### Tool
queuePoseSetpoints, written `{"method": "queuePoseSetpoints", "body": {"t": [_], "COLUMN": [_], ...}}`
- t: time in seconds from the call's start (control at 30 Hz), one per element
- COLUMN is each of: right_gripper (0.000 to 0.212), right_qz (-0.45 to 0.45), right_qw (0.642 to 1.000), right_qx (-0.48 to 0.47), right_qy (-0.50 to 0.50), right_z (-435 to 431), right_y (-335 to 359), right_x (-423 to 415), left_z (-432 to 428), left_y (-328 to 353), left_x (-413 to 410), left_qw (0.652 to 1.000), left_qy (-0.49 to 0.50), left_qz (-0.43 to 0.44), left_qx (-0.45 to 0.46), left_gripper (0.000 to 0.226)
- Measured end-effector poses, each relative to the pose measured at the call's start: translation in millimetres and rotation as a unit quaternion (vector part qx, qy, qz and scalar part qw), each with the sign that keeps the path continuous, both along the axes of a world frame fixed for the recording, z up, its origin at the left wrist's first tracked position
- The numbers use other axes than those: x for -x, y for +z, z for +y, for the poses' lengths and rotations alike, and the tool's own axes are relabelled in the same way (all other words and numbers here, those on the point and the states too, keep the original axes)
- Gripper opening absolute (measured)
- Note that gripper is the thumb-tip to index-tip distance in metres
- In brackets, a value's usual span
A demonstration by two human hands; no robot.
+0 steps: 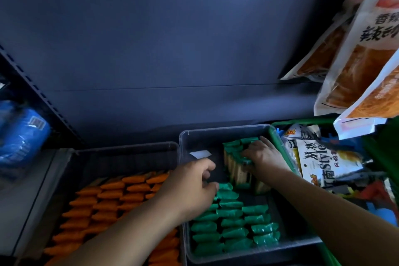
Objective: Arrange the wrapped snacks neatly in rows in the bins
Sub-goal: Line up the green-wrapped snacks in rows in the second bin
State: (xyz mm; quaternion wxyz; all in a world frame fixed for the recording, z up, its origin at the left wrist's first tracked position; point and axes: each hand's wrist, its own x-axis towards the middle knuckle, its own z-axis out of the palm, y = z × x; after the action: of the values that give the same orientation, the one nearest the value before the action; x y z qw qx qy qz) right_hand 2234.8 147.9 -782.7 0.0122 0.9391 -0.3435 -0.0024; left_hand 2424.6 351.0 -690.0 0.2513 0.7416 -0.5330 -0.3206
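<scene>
Standing green snacks [234, 154] are gripped by the right hand [262, 156]; the left hand's [194, 185] hold cannot be told. If released early, they may topple.

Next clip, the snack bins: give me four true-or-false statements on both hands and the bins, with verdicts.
1. The right hand holds green-wrapped snacks at the far end of the right bin. True.
2. The left bin holds blue snacks. False: it holds orange-wrapped snacks in rows.
3. The left hand reaches into the left bin. False: it reaches into the right bin, at the green rows.
4. Large snack bags hang at the upper right. True.
</scene>
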Motion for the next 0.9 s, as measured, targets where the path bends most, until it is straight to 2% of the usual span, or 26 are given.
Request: {"method": "queuePoseSetpoints", "body": {"t": [0.1,0.23,0.4,0.47,0.6,0.7,0.8,0.9], "right_gripper": [0.036,0.029,0.025,0.027,0.031,0.042,0.028,0.021], "right_qz": [-0.057,-0.161,-0.243,-0.267,-0.321,-0.372,-0.425,-0.449], "right_qw": [0.997,0.977,0.954,0.938,0.877,0.82,0.762,0.741], "right_qx": [-0.032,-0.102,-0.169,-0.208,-0.328,-0.398,-0.442,-0.449], "right_qy": [-0.042,-0.096,-0.05,-0.073,-0.141,-0.174,-0.21,-0.217], "right_z": [7.8,34.2,89.0,117.5,169.4,192.7,204.5,209.9], "right_y": [16.9,61.5,131.2,159.8,204.2,219.3,220.7,213.5], "right_x": [0.8,-2.8,-19.5,-23.7,-19.9,-9.3,-0.1,3.3], "left_z": [5.1,16.4,36.1,44.0,59.7,67.2,74.4,77.9], "left_y": [5.4,21.4,48.6,61.1,75.3,83.4,90.1,93.1], "left_x": [-2.0,-5.4,-1.0,2.6,7.2,7.8,4.3,1.8], "left_qw": [1.0,0.999,0.997,0.995,0.984,0.976,0.962,0.96], "left_qy": [0.004,-0.002,-0.008,-0.014,-0.021,-0.015,-0.032,-0.036], "left_qz": [-0.002,-0.015,0.0,0.009,0.114,0.177,0.242,0.255], "left_qx": [0.01,0.03,0.074,0.1,0.134,0.126,0.119,0.108], "left_gripper": [0.044,0.039,0.04,0.041,0.022,0.021,0.027,0.022]}}
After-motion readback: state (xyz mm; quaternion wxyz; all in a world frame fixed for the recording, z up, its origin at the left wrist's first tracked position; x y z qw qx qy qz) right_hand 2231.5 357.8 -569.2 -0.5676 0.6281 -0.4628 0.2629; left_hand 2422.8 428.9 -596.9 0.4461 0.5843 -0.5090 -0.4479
